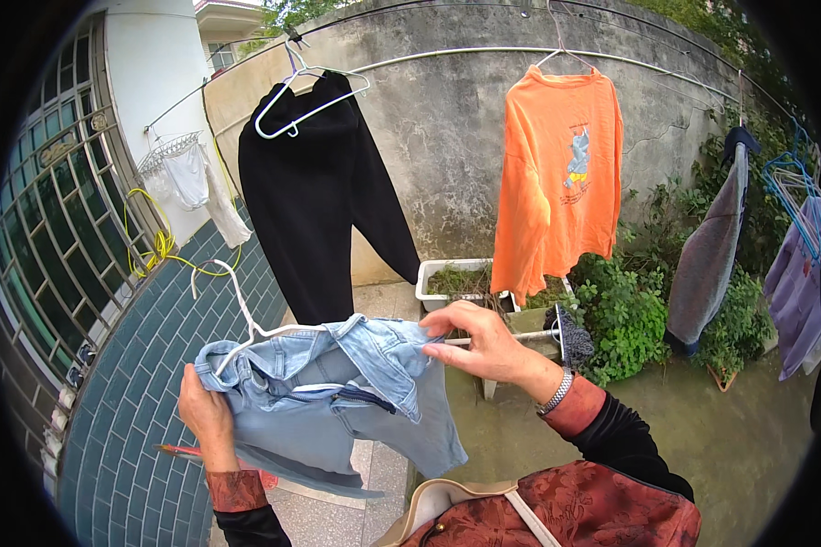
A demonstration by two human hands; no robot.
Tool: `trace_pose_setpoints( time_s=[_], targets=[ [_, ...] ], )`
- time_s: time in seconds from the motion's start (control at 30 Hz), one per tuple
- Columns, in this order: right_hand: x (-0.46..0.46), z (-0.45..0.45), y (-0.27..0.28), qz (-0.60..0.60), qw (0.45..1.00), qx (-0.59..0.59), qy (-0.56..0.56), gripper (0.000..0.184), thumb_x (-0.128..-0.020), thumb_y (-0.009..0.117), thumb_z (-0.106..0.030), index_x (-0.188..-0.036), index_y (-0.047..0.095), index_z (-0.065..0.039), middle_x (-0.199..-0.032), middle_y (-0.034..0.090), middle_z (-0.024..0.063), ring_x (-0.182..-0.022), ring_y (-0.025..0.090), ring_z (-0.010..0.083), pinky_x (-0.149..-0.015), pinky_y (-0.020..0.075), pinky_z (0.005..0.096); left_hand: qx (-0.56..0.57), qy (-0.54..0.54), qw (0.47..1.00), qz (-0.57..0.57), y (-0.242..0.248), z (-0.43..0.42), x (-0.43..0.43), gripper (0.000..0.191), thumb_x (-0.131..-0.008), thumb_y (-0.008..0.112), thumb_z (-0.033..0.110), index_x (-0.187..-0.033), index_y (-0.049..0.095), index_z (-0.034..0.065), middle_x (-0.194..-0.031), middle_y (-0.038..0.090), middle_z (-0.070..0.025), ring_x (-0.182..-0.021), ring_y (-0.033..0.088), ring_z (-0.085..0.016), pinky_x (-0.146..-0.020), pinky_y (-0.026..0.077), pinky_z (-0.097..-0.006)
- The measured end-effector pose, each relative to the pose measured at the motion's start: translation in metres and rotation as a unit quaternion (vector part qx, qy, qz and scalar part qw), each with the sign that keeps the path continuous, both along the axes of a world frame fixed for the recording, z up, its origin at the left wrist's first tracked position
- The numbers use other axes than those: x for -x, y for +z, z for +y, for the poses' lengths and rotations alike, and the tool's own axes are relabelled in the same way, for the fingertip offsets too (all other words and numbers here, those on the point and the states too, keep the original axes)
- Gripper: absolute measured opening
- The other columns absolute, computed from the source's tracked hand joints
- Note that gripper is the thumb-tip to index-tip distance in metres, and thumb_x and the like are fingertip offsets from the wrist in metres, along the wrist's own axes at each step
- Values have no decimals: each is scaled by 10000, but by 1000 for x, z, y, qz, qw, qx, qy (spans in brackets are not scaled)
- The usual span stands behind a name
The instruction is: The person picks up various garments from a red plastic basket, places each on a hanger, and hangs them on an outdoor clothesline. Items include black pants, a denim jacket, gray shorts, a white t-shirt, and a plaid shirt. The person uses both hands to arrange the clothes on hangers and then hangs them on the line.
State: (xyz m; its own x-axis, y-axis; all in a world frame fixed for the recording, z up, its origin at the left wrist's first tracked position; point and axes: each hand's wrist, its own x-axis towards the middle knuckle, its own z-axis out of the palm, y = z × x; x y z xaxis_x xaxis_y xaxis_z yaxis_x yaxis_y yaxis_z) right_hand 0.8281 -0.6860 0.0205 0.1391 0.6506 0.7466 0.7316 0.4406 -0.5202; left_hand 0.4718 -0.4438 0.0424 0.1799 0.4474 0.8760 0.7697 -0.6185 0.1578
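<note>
Light blue denim trousers (397,390) hang between my two hands, with the waistband spread and the zip fly undone. A white clothes hanger (250,321) sits inside the waistband, its hook free in the air and pointing up. My left hand (205,414) grips the waistband's left end, close to one end of the hanger; its fingertips are partly hidden by the cloth. With thumb and forefinger, my right hand (475,342) pinches the waistband's other end. The hanger's right part runs out of sight behind the denim.
Black trousers (308,198) and an orange long-sleeved top (561,171) hang ahead from a clothesline. A grey garment (711,239) and blue hangers (793,184) hang at the right. A white planter (445,280) and a mop head (575,338) are beyond my hands. A yellow hose (157,246) lies left.
</note>
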Motion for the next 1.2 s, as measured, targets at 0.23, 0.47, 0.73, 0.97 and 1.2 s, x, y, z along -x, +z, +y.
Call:
trace_pose_setpoints(
  time_s=[0.23,0.47,0.73,0.97,1.2],
  targets=[
    [-26,3,47,-141,971,168,95,347,-804,668,-194,-1084,649,10,-863,673,210,-805,661,386,-727,519,444,39,-222,974,-15,40,-14,-17,167,-927,514,77,-990,631,-23,-840,646,-124,-794,643,-270,-729,485,-327],
    [-14,-28,54,-40,944,230,234,463,-779,593,-202,-1203,597,-15,-922,682,236,-882,670,399,-784,530,436,53,-274,956,-91,21,0,-82,160,-940,583,145,-900,671,17,-796,648,-78,-729,630,-194,-662,480,-312],
    [-30,-26,33,42,955,198,218,216,-856,529,-98,-1008,615,29,-859,659,201,-799,653,329,-749,513,407,65,-235,969,-43,7,15,-115,87,-843,639,95,-897,665,32,-828,606,-112,-791,612,-279,-694,472,-340],
    [-6,13,29,225,905,197,301,238,-892,482,-51,-1056,628,40,-938,663,45,-898,567,99,-806,486,288,76,6,997,-5,-7,43,-87,325,-685,834,189,-962,697,87,-969,684,-87,-964,628,-303,-836,497,-399],
    [41,96,38,362,864,169,308,242,-915,482,-20,-1067,663,32,-1005,671,24,-888,602,94,-786,494,249,129,-7,992,6,-16,57,-10,540,-830,739,255,-1300,590,33,-1245,634,-171,-1133,618,-316,-951,495,-411]
  ],
)
